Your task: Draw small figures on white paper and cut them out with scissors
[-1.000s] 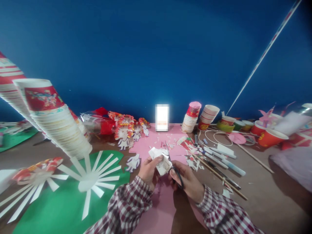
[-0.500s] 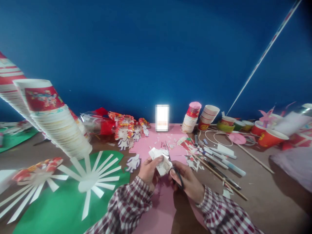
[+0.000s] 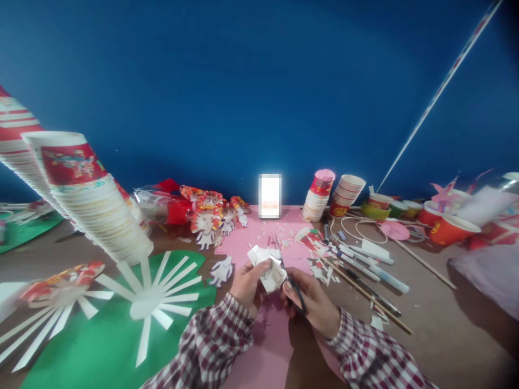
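My left hand (image 3: 248,286) pinches a small piece of white paper (image 3: 271,276) with dark drawn lines, its thumb lying on top. Scissors (image 3: 299,297) with dark handles are in my right hand (image 3: 314,300), with fingers through the loops. Their blades point away from me and lie against the paper's right edge; whether they are parted is hard to tell. Both hands are over pink paper (image 3: 259,356). Left of my left hand lies a cut-out paper figure (image 3: 221,271) with a purple outline.
Tall stacks of paper cups (image 3: 101,210) lean at the left, behind a green sheet (image 3: 101,335) bearing a cup cut into strips. Several coloured paper figures (image 3: 206,227) lie at the back. Pens (image 3: 360,265), a wooden stick (image 3: 373,300) and paper scraps (image 3: 324,273) are on the right.
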The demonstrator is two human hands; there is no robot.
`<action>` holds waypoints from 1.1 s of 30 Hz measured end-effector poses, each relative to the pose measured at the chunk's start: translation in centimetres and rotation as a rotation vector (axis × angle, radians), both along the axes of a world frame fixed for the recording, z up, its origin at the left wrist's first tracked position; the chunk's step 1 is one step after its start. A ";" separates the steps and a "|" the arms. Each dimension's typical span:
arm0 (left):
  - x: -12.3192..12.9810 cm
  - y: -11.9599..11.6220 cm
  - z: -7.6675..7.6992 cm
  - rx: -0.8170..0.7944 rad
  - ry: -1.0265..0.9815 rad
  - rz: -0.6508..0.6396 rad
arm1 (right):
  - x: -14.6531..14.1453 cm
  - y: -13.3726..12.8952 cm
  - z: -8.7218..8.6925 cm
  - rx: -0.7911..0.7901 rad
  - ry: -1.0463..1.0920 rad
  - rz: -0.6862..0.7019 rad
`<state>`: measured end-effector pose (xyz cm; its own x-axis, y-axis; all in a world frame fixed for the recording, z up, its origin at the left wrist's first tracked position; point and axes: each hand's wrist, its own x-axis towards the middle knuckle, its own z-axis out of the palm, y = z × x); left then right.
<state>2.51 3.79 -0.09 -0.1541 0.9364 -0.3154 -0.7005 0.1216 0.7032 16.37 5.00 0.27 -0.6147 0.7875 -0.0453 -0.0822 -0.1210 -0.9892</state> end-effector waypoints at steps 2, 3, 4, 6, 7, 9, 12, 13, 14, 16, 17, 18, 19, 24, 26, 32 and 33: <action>0.0 0.0 0.0 -0.001 0.000 -0.004 | 0.0 0.0 0.0 -0.002 -0.001 -0.003; 0.0 0.0 -0.1 -0.001 -0.002 -0.004 | 0.0 0.0 0.0 -0.001 -0.001 -0.003; -0.1 -0.1 -0.1 0.001 -0.004 -0.006 | 0.0 0.0 0.0 -0.001 0.001 -0.002; -0.1 -0.1 -0.1 0.011 -0.010 -0.006 | 0.0 0.1 -0.1 0.000 0.002 0.000; -0.1 -0.1 -0.1 0.015 -0.016 -0.004 | 0.1 0.1 -0.2 0.001 0.003 0.002; -0.1 -0.1 -0.1 0.021 -0.025 -0.004 | 0.1 0.1 -0.2 0.004 0.003 0.006; -0.2 -0.1 0.0 0.025 -0.038 -0.009 | 0.0 0.1 -0.1 0.004 0.002 0.004; -0.2 -0.1 0.0 0.023 -0.038 -0.011 | 0.0 0.0 -0.1 0.002 0.005 0.001; -0.2 -0.1 0.1 0.022 -0.039 -0.014 | 0.0 0.0 0.0 0.000 0.008 -0.001; -0.2 -0.2 0.1 0.019 -0.040 -0.022 | 0.0 0.0 0.1 -0.001 0.006 -0.004; -0.2 -0.2 0.1 0.020 -0.039 -0.026 | 0.0 0.0 0.1 -0.001 0.001 -0.006; -0.2 -0.1 0.1 0.022 -0.036 -0.028 | 0.0 0.0 0.1 -0.001 -0.005 -0.008; -0.2 -0.1 0.1 0.024 -0.033 -0.026 | 0.1 0.0 0.1 0.000 -0.010 -0.009; -0.2 -0.1 0.2 0.011 -0.016 -0.013 | 0.2 0.0 0.1 0.026 -0.014 -0.002; -0.2 -0.1 0.3 0.008 -0.010 -0.011 | 0.2 0.0 0.1 0.027 -0.014 -0.001; -0.2 -0.1 0.3 0.016 0.014 0.003 | 0.3 0.0 0.1 0.018 -0.042 -0.007; -0.2 -0.1 0.3 0.013 0.019 0.005 | 0.3 0.0 0.1 0.021 -0.046 -0.006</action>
<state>2.32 3.71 0.24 -0.1644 0.9395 -0.3004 -0.6875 0.1093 0.7180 16.67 5.02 0.41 -0.6073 0.7925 -0.0567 -0.0376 -0.0999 -0.9943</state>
